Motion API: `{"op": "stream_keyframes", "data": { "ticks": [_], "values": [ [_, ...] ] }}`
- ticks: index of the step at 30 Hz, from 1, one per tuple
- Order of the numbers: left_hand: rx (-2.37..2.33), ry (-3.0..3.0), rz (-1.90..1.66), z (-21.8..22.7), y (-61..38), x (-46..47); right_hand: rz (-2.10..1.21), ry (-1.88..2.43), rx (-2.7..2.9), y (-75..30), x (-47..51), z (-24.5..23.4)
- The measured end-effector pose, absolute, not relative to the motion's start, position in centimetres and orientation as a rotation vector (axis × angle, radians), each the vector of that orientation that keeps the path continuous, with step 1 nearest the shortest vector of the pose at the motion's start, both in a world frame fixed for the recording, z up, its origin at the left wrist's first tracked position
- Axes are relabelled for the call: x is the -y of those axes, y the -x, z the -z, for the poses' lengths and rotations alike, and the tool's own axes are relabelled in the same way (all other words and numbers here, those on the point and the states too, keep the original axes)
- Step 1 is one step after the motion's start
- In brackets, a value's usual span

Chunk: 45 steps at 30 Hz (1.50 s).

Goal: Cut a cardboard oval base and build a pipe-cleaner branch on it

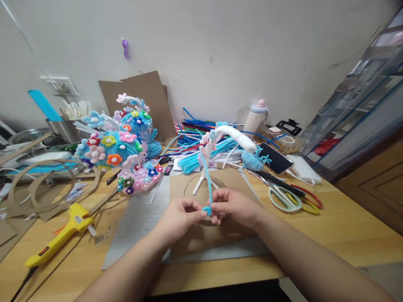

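1. Pinching the light-blue pipe cleaner (209,184) at its coiled end, your left hand (181,216) and right hand (235,205) hold it above the cardboard sheet (192,242).
2. Keep each turn snug and flat, since the fuzzy wire may spring loose.
3. Let its tail stand clear of the white flower-trimmed branch (232,133) behind.

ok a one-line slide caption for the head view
Left hand and right hand pinch a blue pipe cleaner, coiled at its end, above a cardboard sheet, glue gun to the left.
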<state>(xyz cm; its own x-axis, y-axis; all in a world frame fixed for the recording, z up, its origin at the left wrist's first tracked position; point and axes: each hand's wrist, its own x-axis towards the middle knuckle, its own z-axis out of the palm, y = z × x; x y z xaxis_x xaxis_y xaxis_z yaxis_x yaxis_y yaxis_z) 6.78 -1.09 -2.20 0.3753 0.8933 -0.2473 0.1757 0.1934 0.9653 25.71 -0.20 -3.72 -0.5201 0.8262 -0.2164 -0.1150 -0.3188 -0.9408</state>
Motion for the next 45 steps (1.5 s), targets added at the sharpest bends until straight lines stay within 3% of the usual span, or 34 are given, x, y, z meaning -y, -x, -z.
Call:
{"op": "stream_keyframes", "data": {
  "ticks": [11,27,32,36,45],
  "values": [
    [-1.103,-1.328,-0.741,2.4,-6.4,0.8,-1.757,1.045,1.323,-24.6,0.8,3.4],
    [-1.102,-1.594,-0.380,3.3,-6.2,0.8,-1.872,1.081,1.705,-25.3,0.9,4.0],
    [-1.294,-1.991,-0.584,2.4,-6.5,1.3,-1.739,1.143,1.645,-25.3,0.4,3.7],
    [-1.120,-2.499,-0.896,1.8,-6.5,1.7,-1.796,1.141,1.658,-25.0,0.7,3.4],
    [-1.123,-2.722,-0.811,1.6,-6.0,1.2,-1.799,1.150,1.644,-25.0,0.8,3.5]
  ]
}}
